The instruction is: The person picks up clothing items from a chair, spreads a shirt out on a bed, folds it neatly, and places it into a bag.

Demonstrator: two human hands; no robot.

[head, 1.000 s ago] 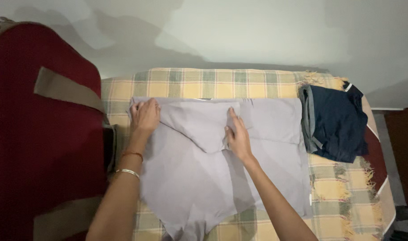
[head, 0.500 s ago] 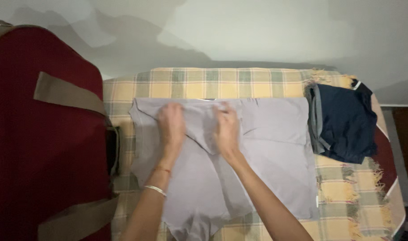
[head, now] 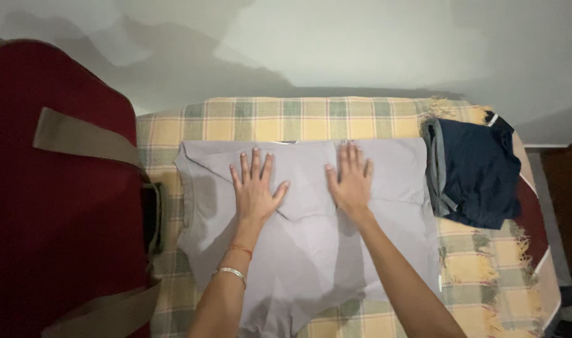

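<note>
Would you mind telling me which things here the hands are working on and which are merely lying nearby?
In hand:
- light grey shirt, spread on the plaid blanket
- left hand and right hand, both flat on it

Lying about:
- folded dark blue clothes, to the right
- red bag, to the left

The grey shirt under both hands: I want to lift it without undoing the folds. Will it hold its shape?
Probably not. The grey shirt lies thin and creased where its sleeves fold in, so it is likely floppy. It looks light. Left hand and right hand press it flat on the checked blanket.
</note>
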